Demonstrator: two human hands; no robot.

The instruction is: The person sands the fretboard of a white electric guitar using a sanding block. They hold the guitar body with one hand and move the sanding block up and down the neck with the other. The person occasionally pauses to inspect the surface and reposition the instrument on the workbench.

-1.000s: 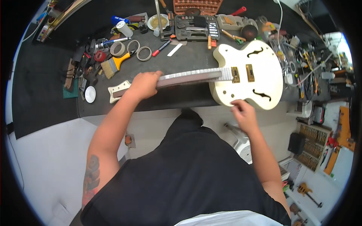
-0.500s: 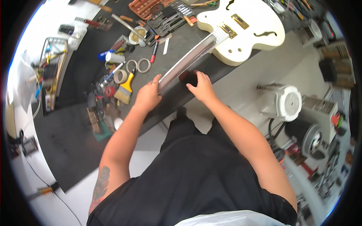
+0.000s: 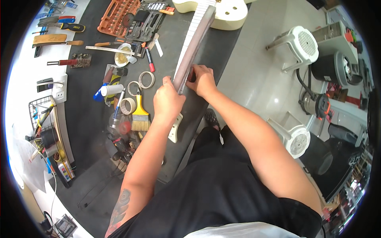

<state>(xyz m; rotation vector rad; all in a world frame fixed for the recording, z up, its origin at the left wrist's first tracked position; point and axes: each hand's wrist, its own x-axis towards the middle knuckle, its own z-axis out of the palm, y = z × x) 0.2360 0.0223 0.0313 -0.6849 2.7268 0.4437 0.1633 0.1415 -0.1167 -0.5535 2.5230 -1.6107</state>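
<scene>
- Left hand (image 3: 170, 99) grips a long bar (image 3: 195, 49); right hand (image 3: 203, 81) pinches something dark (image 3: 192, 74), perhaps a block.
- A slip could scuff the guitar (image 3: 229, 19) by the bench (image 3: 217, 50)'s near edge.

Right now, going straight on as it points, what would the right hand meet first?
Probably the long brown bar along the guitar neck, just left of the right hand, though depth is unclear.

You have a glossy guitar (image 3: 234, 22), a smooth, matt long bar (image 3: 195, 51), a matt table (image 3: 81, 131), a rough-bristled paintbrush (image 3: 140, 112) and a plastic stool (image 3: 307, 43).
</scene>
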